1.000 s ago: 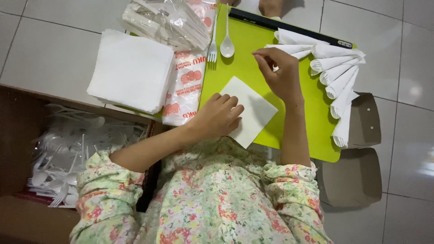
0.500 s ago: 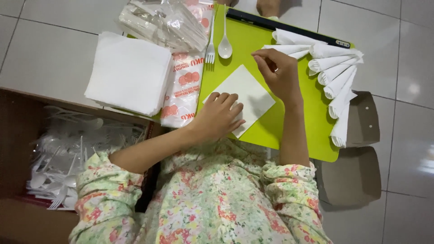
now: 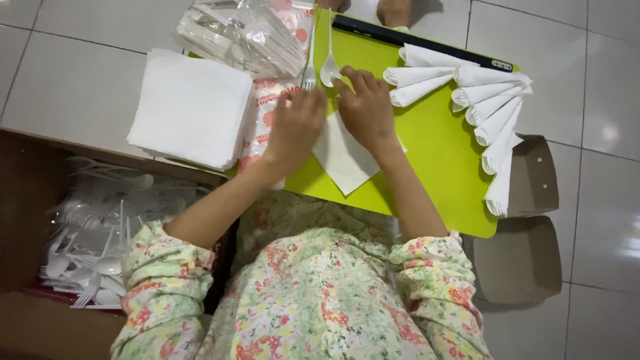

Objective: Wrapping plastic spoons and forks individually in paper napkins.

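A flat white napkin (image 3: 343,160) lies on a lime-green board (image 3: 440,153) in front of me. My left hand (image 3: 297,127) hovers over the napkin's left corner, fingers stretched toward a white plastic fork (image 3: 309,67). My right hand (image 3: 367,110) rests on the napkin's upper part, its fingertips beside the bowl of a white plastic spoon (image 3: 330,67). Neither hand grips anything that I can see. Fork and spoon lie side by side at the board's far edge.
Several rolled napkins (image 3: 493,113) line the board's right side. A stack of flat napkins (image 3: 190,107) and a clear bag of wrapped items (image 3: 243,33) sit left. A brown box of plastic cutlery (image 3: 93,233) is at lower left; cardboard flaps (image 3: 527,260) are at the right.
Both hands have moved forward from the napkin toward the fork and spoon. The left hand has left the napkin's near corner; the right hand now lies beside it.
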